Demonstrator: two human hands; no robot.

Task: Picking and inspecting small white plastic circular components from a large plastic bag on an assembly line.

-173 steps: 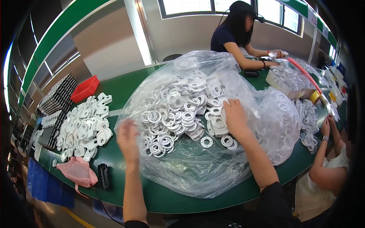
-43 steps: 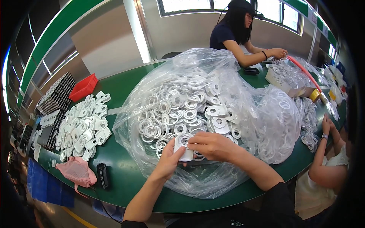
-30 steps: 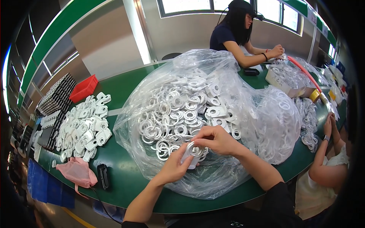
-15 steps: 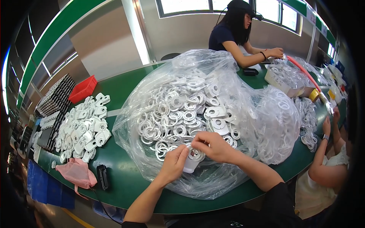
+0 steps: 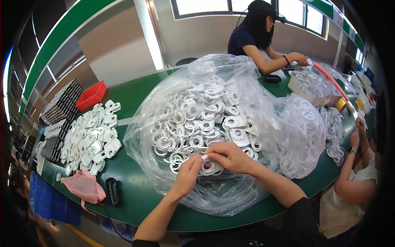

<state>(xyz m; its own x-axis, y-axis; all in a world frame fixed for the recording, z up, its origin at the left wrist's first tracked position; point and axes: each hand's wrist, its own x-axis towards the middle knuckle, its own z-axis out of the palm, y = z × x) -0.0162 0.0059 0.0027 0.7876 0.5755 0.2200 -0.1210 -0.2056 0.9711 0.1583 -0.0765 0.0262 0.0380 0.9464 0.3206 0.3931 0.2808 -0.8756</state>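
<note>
Both my hands meet over the near side of a big clear plastic bag (image 5: 236, 201), pinching a white plastic ring piece (image 5: 214, 169) between them. My left hand (image 5: 187, 177) grips its left side with thumb and fingers. From the right, my right hand (image 5: 231, 158) presses thumb and fingers on its upper edge. A fingertip shows through the round hole. Just beyond lies a heap of loose white plastic rings (image 5: 193, 109) inside the opened bag. Mixed in at its right are flat white plates with round holes (image 5: 238, 134).
To the left are a pile of white plates (image 5: 88, 142), a red bin (image 5: 91, 96), stacked dark trays (image 5: 61, 103), a pink mesh pouch (image 5: 84, 187) and a black case (image 5: 111, 191). A second bag of rings (image 5: 302, 140) sits right. Co-workers are across and at right.
The piece in my hands has tilted; its flat tab no longer hangs visibly below my fingers. Both hands keep their hold in nearly the same place.
</note>
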